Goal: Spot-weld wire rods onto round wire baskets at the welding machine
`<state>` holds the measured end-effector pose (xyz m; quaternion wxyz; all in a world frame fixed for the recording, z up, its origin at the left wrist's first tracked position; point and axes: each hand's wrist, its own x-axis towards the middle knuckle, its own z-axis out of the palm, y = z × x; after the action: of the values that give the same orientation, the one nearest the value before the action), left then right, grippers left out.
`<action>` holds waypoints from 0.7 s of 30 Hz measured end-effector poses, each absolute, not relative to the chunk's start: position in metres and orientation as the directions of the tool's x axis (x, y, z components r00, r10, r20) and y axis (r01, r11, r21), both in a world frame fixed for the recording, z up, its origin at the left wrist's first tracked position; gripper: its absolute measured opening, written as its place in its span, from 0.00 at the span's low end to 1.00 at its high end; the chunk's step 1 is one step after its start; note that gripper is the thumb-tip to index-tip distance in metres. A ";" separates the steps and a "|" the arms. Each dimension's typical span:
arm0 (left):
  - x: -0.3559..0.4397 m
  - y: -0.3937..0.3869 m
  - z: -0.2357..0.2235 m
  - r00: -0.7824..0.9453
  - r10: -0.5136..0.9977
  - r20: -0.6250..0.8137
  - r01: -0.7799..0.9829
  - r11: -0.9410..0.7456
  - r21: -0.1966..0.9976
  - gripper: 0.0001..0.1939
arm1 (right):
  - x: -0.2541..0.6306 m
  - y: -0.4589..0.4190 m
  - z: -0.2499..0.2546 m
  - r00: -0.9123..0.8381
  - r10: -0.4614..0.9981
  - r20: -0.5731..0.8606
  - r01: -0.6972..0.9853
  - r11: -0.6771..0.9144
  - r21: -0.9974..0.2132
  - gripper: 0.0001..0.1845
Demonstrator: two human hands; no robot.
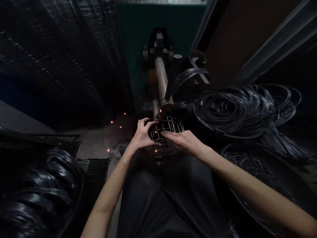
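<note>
A round wire basket [170, 124] of welded metal rods sits below the electrode end of a spot welder [163, 82]. At its left side my left hand [143, 134] curls thumb and fingers around the rods. My right hand [184, 140] lies across the near right part with its fingers together, gripping the wire frame; the thumb is hidden. A glowing spot shows at the electrode tip, just above the basket's far rim, and orange sparks fly to the left and below. The basket's underside is in the dark above my lap.
Coils of wire [242, 109] are piled at the right, with a dark tub [260, 165] of short wire pieces nearer me. Bundled wire rings [49, 188] fill a container at the lower left. Dark plastic sheeting [61, 59] hangs at the left, beside the green machine body [133, 33].
</note>
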<state>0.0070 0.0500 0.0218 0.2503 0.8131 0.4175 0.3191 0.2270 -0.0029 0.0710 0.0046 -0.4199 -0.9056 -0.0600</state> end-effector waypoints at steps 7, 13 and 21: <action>0.011 0.078 0.027 0.429 0.852 0.301 0.524 -0.506 0.685 0.48 | 0.227 0.018 0.051 -0.486 0.827 0.283 0.825 0.541 -0.164 0.17; 0.011 0.081 0.025 0.415 0.843 0.341 0.531 -0.529 0.662 0.47 | 0.227 0.016 0.042 -0.267 0.839 0.474 0.832 0.448 -0.326 0.12; 0.011 0.111 0.023 0.379 0.870 0.315 0.558 -0.487 0.672 0.49 | 0.219 0.049 0.047 -0.132 0.880 0.456 0.846 0.340 -0.412 0.10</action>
<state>0.0106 0.1111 0.0231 0.2359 0.7963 0.4483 0.3307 0.2192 0.0494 0.0469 0.3235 -0.5739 -0.7518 0.0269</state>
